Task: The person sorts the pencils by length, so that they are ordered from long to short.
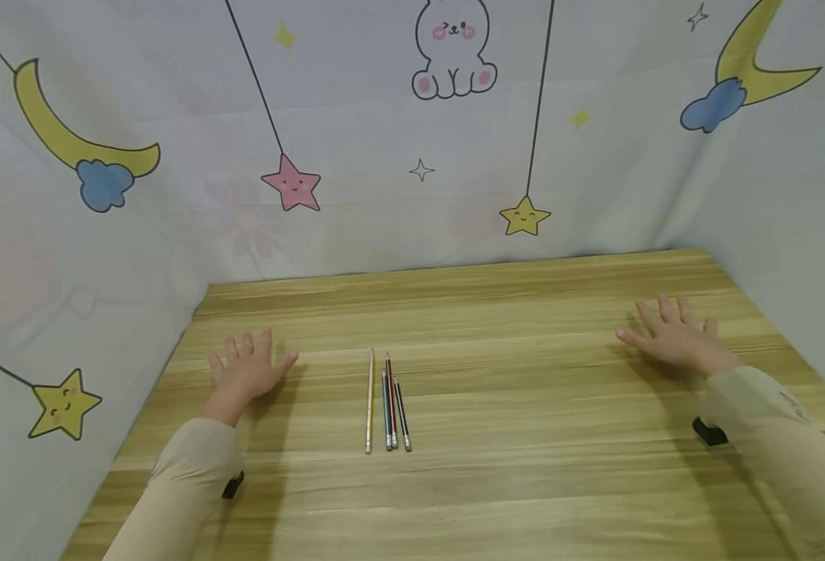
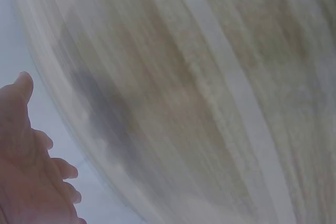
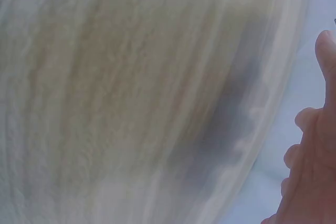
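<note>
Several slim pencils lie on the wooden table, left of its middle, their tips toward the back. A yellow-and-white pencil lies a little apart on the left. Close beside it are a teal pencil, a dark red pencil and a black pencil, all with silvery ends toward the front. To the left of them my left hand has its fingers spread and holds nothing. Far over on the right side, my right hand is likewise spread with nothing in it. Each wrist view shows the hand over its shadow.
The wood-grain table spreads in front of me. A white cloth printed with moons, stars and a bear hangs behind it and along both sides. A small black object shows under the right sleeve, another under the left.
</note>
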The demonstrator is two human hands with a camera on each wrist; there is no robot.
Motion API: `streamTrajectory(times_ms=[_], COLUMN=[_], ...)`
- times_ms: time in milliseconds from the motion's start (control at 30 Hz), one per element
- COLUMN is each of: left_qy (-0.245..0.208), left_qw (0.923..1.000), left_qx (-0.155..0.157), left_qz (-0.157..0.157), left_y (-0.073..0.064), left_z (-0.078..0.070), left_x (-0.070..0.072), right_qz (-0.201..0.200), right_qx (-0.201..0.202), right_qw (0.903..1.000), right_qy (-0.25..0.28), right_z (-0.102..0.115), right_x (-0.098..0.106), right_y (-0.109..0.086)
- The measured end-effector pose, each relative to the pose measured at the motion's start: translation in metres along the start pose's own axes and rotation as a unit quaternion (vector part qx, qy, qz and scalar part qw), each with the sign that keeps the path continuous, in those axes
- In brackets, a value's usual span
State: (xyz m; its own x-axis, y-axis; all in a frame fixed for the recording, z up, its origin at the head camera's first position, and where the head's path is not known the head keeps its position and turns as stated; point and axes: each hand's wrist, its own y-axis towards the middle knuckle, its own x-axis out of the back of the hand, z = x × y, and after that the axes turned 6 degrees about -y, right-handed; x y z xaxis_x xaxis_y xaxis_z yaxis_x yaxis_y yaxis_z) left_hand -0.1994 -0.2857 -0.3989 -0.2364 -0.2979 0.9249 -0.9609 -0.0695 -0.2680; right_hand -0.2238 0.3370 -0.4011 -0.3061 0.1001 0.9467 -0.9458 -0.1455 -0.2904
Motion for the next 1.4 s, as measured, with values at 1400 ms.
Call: streamTrajectory(times_ms=[1400], left_qy=[-0.006], left_qw=[0.9972], left_qx=[-0.074], left_qz=[-0.009], left_y=[-0.006], left_z=[-0.044], left_x=[-0.011], right_qz=[-0.063], right_qx=[0.067], right_qw=[0.9943], right_qy=[-0.054], right_z=[0.067], right_x=[0.002], right_y=[0.003])
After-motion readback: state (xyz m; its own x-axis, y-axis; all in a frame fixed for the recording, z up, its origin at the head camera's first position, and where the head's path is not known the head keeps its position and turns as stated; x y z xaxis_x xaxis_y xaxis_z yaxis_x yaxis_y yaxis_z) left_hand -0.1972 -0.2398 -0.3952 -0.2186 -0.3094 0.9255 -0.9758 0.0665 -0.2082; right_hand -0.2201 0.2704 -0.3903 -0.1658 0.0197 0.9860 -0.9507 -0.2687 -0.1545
